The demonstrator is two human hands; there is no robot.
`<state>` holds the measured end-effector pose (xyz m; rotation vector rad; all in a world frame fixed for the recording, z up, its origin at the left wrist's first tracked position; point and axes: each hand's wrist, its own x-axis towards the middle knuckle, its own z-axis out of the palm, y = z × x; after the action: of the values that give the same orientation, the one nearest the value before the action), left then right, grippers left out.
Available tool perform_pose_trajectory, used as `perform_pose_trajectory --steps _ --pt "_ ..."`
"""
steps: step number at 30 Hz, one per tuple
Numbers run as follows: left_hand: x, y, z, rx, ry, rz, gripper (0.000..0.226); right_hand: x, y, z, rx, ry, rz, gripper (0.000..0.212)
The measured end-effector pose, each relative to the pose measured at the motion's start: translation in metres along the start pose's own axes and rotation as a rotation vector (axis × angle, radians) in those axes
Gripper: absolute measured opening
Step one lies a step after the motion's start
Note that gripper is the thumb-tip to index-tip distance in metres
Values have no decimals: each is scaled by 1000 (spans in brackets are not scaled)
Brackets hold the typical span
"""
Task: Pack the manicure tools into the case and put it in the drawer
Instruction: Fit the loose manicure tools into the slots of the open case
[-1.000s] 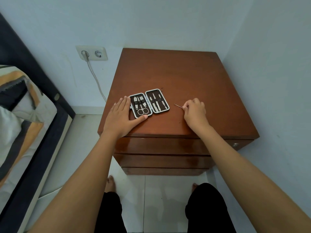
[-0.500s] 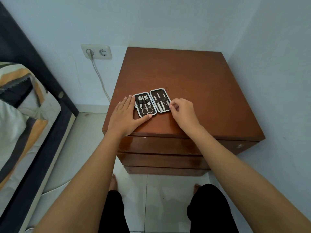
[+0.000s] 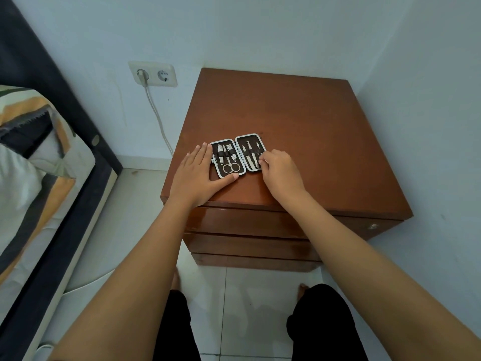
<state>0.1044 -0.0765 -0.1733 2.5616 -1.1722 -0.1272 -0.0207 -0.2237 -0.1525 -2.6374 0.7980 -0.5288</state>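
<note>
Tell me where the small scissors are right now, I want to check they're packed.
In the head view, the scissors sit strapped in the left half of the open manicure case on the nightstand, just beyond the left hand's thumb.

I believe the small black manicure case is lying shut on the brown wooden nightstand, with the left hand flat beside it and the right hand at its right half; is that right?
Not quite: the head view shows the small black manicure case lying open, both halves showing their tools. The rest holds: it lies on the brown wooden nightstand, with the left hand flat beside it and the right hand at its right half.
</note>
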Motion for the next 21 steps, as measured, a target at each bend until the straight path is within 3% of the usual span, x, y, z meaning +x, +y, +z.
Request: perform_pose_trajectory --steps 11,21 --pt "0 1 0 1 -6 0 103 -15 14 0 -209 -111 -43 43" --pt "0 0 0 9 -7 -7 102 -29 18 -1 56 44 -53 36"
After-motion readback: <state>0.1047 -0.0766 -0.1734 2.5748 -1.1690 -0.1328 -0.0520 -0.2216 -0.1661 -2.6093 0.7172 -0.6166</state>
